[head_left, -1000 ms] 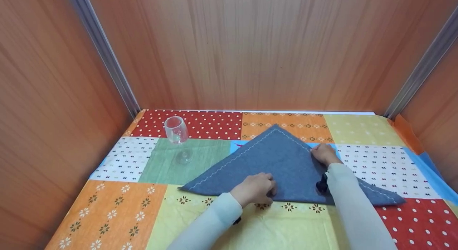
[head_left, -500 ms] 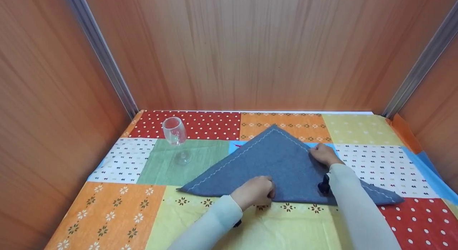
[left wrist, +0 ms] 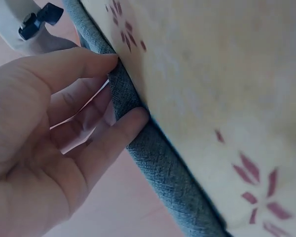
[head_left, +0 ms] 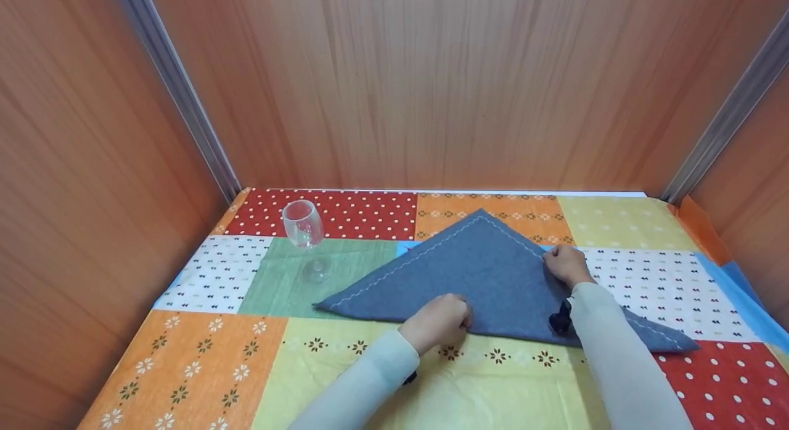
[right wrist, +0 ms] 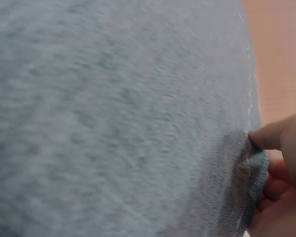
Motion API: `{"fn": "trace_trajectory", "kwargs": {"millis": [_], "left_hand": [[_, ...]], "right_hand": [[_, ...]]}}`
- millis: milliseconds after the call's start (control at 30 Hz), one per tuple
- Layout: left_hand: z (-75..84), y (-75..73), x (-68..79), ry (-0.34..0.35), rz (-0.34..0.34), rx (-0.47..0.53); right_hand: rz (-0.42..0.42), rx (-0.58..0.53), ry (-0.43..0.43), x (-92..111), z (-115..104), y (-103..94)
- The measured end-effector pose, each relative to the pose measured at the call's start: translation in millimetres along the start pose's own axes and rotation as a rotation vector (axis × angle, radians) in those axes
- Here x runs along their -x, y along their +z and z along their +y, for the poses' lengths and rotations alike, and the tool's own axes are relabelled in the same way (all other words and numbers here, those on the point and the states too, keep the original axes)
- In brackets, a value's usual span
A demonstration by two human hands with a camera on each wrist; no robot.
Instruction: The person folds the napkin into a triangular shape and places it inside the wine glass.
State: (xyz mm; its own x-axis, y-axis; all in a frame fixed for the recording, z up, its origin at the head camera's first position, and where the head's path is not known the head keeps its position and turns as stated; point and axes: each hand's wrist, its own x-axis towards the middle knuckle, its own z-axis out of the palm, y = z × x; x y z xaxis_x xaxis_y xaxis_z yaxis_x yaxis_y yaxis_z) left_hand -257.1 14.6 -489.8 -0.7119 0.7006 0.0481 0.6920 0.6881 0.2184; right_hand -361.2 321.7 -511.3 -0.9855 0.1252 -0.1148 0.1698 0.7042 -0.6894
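Note:
A grey-blue cloth napkin (head_left: pixel 444 270), folded into a triangle with white stitching along two sides, lies with its point toward the back wall. My left hand (head_left: pixel 439 319) grips the middle of its folded front edge; in the left wrist view the thumb and fingers of that left hand (left wrist: pixel 54 123) pinch the rolled fold (left wrist: pixel 158 163). At the right slanting side, my right hand (head_left: pixel 567 265) pinches the stitched hem. The right wrist view has the right hand's thumb (right wrist: pixel 271 136) on top of the hem, with the other fingers curled beneath.
An upright, clear stemmed glass (head_left: pixel 303 225) stands on the left, beyond the napkin's left corner. Under everything lies a patchwork-print tablecloth (head_left: pixel 203 356). Wood-grain panels (head_left: pixel 419 91) enclose the back and both sides.
The left hand has closed on the front fold. The napkin's left part and back point have shifted slightly away and to the right, its front edge now slanting. The right hand has moved slightly right.

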Motion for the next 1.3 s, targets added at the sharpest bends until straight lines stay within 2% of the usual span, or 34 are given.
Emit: {"fn": "trace_trajectory", "kwargs": {"millis": [133,333,433,567,767,967,1100,1300], "left_hand": [[-8.2,0.1,-7.4,-0.007,0.018,0.000],[-23.6,0.0,-17.4,-0.044,0.046,0.032],[-30.4,0.2,-22.0,-0.082,0.055,0.040],[-39.2,-0.3,-26.4,-0.134,0.047,0.059],[-48.9,-2.5,-28.5,-0.181,0.058,0.081],[-48.4,-3.4,-26.1,-0.171,0.043,0.060],[-46.8,-1.9,-25.3,-0.137,0.052,0.069],[-46.4,-1.6,-28.3,-0.145,0.075,0.108]], "right_hand": [[0.094,0.024,0.006,0,-2,2.0],[0.185,-0.022,0.019,0,-5,-0.5],[0.180,-0.024,0.009,0,-3,-2.7],[0.128,-0.020,-0.001,2,4,-6.8],[0.087,-0.020,0.046,4,9,-10.4],[0.032,-0.032,0.060,5,11,-8.4],[0.058,-0.027,0.068,5,12,-9.7],[0.088,-0.036,0.075,8,11,-10.0]]}}
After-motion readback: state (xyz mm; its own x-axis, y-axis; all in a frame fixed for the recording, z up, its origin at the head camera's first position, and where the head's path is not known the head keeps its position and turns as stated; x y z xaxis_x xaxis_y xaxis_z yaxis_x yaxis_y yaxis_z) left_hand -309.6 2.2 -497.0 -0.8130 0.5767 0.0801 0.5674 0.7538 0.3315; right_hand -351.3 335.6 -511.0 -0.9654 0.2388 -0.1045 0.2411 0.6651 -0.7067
